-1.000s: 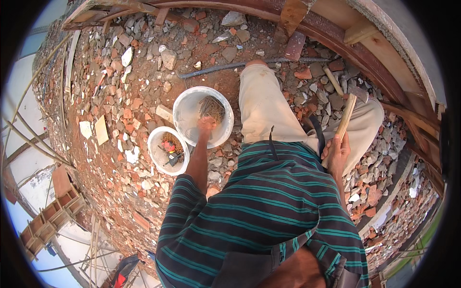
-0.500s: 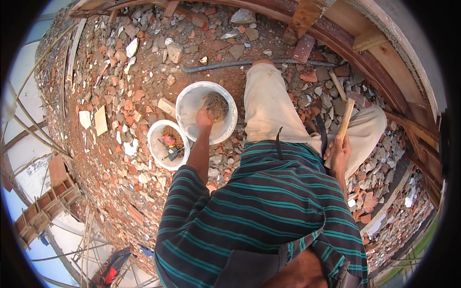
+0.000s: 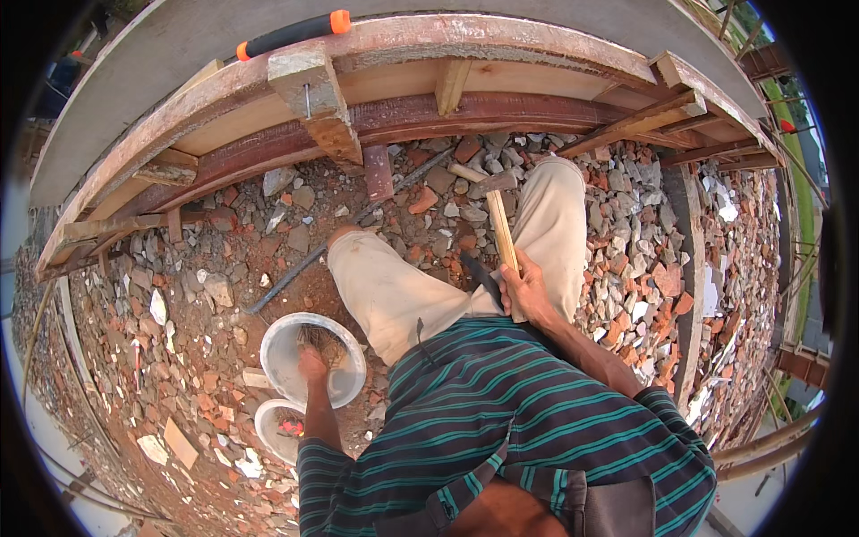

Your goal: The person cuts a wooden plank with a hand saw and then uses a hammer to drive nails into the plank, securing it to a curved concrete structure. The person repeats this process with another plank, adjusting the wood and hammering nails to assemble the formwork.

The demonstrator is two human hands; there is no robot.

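My right hand (image 3: 526, 291) is closed round the wooden handle of a hammer (image 3: 501, 228), held upright between my knees with its dark head at the far end. My left hand (image 3: 312, 364) reaches down into a large white bucket (image 3: 355, 376) at my left. Thin brownish pieces that look like nails (image 3: 333, 345) lie heaped at its fingertips. The fingers are partly hidden, so their grip cannot be made out. A smaller white bucket (image 3: 265, 428), with something red in it, stands beside the large one, partly covered by my left forearm.
A curved-looking timber formwork (image 3: 420, 116) runs across the far side, with a nail sticking from one wooden block (image 3: 309, 85). On its top rests a black bar with orange ends (image 3: 295, 36). Broken brick and stone rubble (image 3: 635, 259) covers the ground. A dark rod (image 3: 304, 266) lies beyond the buckets.
My view has swung to the right and up, bringing more of the timber formwork into sight. My left hand stays in the large bucket, and my right hand still grips the hammer.
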